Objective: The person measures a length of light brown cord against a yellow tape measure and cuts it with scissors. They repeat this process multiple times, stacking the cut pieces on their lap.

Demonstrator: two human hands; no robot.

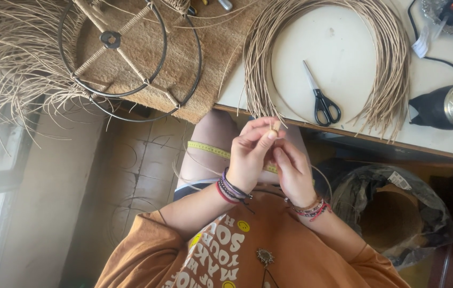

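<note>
At the centre of the frame, the left hand (249, 154) pinches a small tan bundle of cane ends (275, 126) between thumb and fingertips, just below the counter (344, 48) edge. The right hand (293, 170) sits touching beside it, fingers curled inward; whether they grip anything cannot be told. A firm, steady pinch with the ends kept level would likely serve best. The bundle looks short, pale and stiff.

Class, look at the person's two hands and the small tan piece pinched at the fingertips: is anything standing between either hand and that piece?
Nothing visible does. The left hand already pinches the small tan piece at its fingertips, and the right hand lies right beside it, touching the left. The scissors and the coil of cane strands lie apart on the white table.
</note>
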